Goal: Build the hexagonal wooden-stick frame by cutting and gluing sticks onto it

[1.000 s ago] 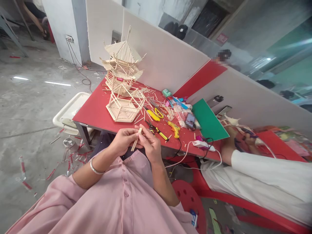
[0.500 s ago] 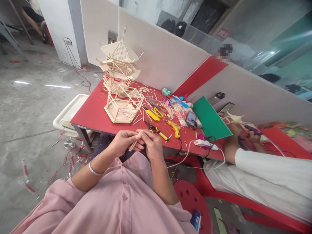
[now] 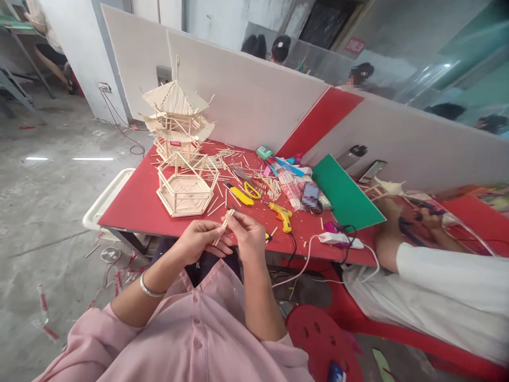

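Between my two hands, just off the table's front edge, are a few short wooden sticks (image 3: 225, 225). My left hand (image 3: 202, 235) pinches them from one side with thumb and fingers. From the other side my right hand (image 3: 247, 229) grips their upper end, partly covering pliers lying behind it. On the red table (image 3: 131, 196) beyond stands a hexagonal stick frame (image 3: 186, 191) with a planked floor and upright posts. Behind it rises a tiered stick pagoda (image 3: 177, 114). A yellow utility knife (image 3: 240, 194), yellow-handled scissors (image 3: 252, 189) and a yellow glue gun (image 3: 281, 215) lie right of the frame.
Loose sticks (image 3: 226, 156) are scattered across the table. A green board (image 3: 345, 193) leans at the right beside a white power strip (image 3: 340, 240) with cables. A co-worker's sleeve (image 3: 449, 276) is close on the right. A red stool (image 3: 322, 339) stands below, and a white partition (image 3: 238, 95) behind.
The view has shifted, so the table and pagoda sit further left. My hands still hold the sticks, whose upper ends now show more clearly; my right hand now covers more of the pliers.
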The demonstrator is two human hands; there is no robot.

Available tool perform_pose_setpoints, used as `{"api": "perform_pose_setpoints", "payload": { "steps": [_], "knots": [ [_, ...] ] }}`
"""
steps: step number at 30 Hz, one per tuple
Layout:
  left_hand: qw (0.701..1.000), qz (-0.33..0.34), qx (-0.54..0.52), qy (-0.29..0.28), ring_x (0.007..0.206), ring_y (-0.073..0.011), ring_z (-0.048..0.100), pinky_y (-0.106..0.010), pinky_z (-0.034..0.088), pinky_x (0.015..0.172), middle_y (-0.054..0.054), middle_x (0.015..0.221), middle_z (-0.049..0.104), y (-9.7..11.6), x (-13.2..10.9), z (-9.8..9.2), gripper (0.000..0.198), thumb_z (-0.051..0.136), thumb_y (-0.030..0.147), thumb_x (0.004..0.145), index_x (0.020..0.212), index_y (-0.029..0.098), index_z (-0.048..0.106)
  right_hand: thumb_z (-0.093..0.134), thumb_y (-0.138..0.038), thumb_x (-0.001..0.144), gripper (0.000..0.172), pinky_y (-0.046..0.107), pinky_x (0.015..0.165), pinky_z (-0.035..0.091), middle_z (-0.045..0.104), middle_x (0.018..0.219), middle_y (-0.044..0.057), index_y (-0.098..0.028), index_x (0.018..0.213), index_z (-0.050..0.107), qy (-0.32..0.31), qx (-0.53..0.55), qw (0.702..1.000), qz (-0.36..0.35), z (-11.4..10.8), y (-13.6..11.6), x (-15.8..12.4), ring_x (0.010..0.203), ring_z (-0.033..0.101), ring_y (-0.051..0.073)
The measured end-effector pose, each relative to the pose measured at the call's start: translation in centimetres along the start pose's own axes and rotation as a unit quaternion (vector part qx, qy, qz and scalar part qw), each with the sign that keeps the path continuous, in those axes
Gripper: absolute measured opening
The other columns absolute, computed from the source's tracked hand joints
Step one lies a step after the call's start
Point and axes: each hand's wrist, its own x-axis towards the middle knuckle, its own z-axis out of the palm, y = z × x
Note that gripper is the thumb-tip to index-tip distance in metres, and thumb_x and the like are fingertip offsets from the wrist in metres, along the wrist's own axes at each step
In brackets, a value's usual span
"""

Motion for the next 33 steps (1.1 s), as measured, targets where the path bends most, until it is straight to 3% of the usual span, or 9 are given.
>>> {"api": "perform_pose_setpoints", "payload": {
  "steps": [7,15,19,22,25,28,31,33],
  "knots": [
    [1.000,-0.028,-0.009,-0.011,0.059,-0.0187,0.071,-0.026,0.059,0.054,-0.015,0.078,0.076,0.3,3.7,0.1,0.044,0.081,0.048,0.068,0.084,0.008,0.070,0.079,-0.049,0.068,0.034,0.026,0.060,0.051,0.071,0.071,0.002,-0.019,0.083,0.075,0.024,0.002,1.000,0.019,-0.9,1.2,3.4,0.060,0.062,0.014],
    [0.993,-0.056,0.080,0.069,0.054,-0.0168,0.071,-0.020,0.052,0.045,-0.012,0.080,0.075,-3.6,6.0,-1.7,0.050,0.072,0.059,0.072,0.084,0.012,0.068,0.073,-0.050,0.073,0.033,0.029,0.067,0.052,0.074,0.081,0.004,-0.019,0.084,0.075,-0.017,-0.110,0.992,0.061,-2.6,4.8,4.6,0.072,0.065,0.017],
    [0.986,-0.045,0.106,0.124,0.040,-0.0124,0.063,-0.016,0.038,0.031,-0.009,0.075,0.073,-4.5,6.8,-2.4,0.047,0.069,0.058,0.074,0.084,0.012,0.064,0.074,-0.053,0.071,0.040,0.030,0.068,0.052,0.074,0.080,0.004,-0.018,0.089,0.076,0.071,-0.109,0.989,0.076,-3.9,5.6,5.6,0.071,0.066,0.018],
    [0.984,-0.030,0.089,0.149,0.037,-0.0125,0.061,-0.018,0.037,0.028,-0.009,0.075,0.073,-4.6,7.3,-2.7,0.050,0.066,0.060,0.076,0.091,0.012,0.062,0.071,-0.055,0.073,0.044,0.032,0.070,0.053,0.075,0.084,0.006,-0.018,0.095,0.076,0.103,-0.152,0.981,0.060,-5.2,5.4,7.6,0.074,0.067,0.021],
    [0.986,-0.036,0.076,0.146,0.038,-0.0138,0.062,-0.019,0.039,0.029,-0.010,0.076,0.074,-4.5,7.4,-2.9,0.053,0.065,0.062,0.075,0.093,0.012,0.059,0.064,-0.054,0.079,0.041,0.036,0.076,0.051,0.076,0.090,0.009,-0.019,0.095,0.077,0.067,-0.316,0.946,0.012,-6.2,5.1,10.3,0.081,0.069,0.025],
    [0.986,-0.041,0.069,0.145,0.036,-0.0134,0.061,-0.019,0.039,0.029,-0.010,0.077,0.074,-4.3,7.4,-2.9,0.054,0.064,0.064,0.075,0.093,0.013,0.056,0.056,-0.049,0.085,0.038,0.038,0.076,0.048,0.076,0.094,0.012,-0.020,0.100,0.077,0.026,-0.479,0.877,-0.004,-6.3,4.9,12.8,0.086,0.068,0.028],
    [0.986,-0.049,0.060,0.150,0.034,-0.0132,0.060,-0.019,0.038,0.028,-0.008,0.075,0.073,-4.2,7.6,-2.9,0.055,0.064,0.065,0.074,0.093,0.014,0.055,0.052,-0.041,0.088,0.038,0.038,0.077,0.046,0.073,0.106,0.014,-0.020,0.111,0.073,0.018,-0.562,0.826,-0.032,-5.8,4.6,14.1,0.092,0.066,0.029],
    [0.985,-0.056,0.050,0.153,0.034,-0.0135,0.060,-0.019,0.038,0.028,-0.008,0.073,0.073,-4.1,7.7,-2.9,0.054,0.065,0.065,0.073,0.092,0.015,0.055,0.051,-0.037,0.088,0.036,0.036,0.077,0.045,0.071,0.109,0.012,-0.020,0.112,0.071,0.025,-0.577,0.813,-0.072,-5.1,4.4,14.4,0.094,0.065,0.027]
  ]
}}
